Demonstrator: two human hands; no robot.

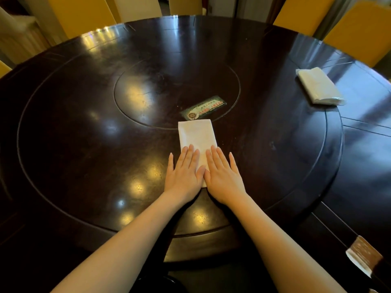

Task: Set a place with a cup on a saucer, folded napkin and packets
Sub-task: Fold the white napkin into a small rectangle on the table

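A white napkin point(196, 134), folded into a long narrow rectangle, lies flat on the dark round wooden table point(84, 127). My left hand point(183, 174) and my right hand point(222, 176) rest palm down side by side on its near end, fingers spread and flat, pressing it to the table. Neither hand grips anything. The near edge of the napkin is hidden under my palms. No cup or saucer is in view.
A clear plastic pack of white tissues point(319, 86) lies at the right of the table. A printed card point(204, 107) lies just beyond the napkin on the round centre inset. A brown-and-white packet point(364, 254) sits at the near right edge. Yellow chairs point(359, 28) ring the far side.
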